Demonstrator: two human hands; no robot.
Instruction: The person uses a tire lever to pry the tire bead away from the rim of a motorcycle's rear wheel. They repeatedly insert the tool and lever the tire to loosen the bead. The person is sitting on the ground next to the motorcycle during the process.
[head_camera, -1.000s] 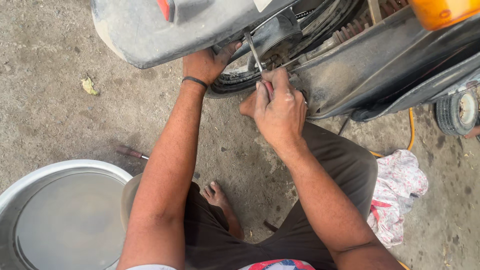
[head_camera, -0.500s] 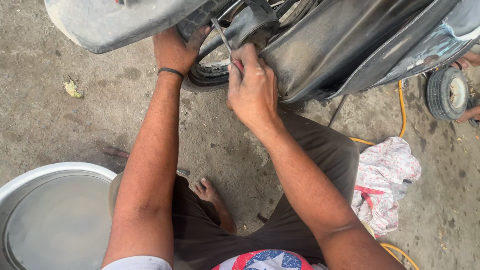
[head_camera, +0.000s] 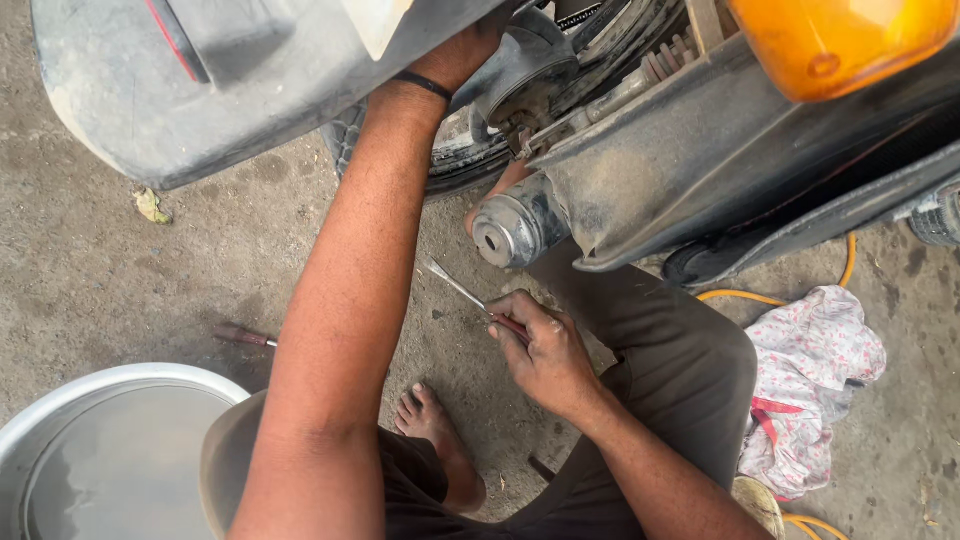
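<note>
I squat beside the rear of a dusty motorcycle. My left hand reaches up under the grey rear mudguard toward the tyre; its fingers are hidden, and a black band circles the wrist. Low in front of my knee, my right hand is closed on the handle of a flat-blade screwdriver, whose metal tip points up and left. The chrome exhaust end sits just above that hand. An orange indicator lamp is at the top right.
A large round metal basin holding water stands at the lower left. Another screwdriver lies on the concrete beside it. A flowered cloth and a yellow hose lie at the right. My bare foot rests on the ground.
My right hand has come down from the wheel area with the screwdriver to a spot below the exhaust. The view has shifted, and my left hand stays up by the tyre.
</note>
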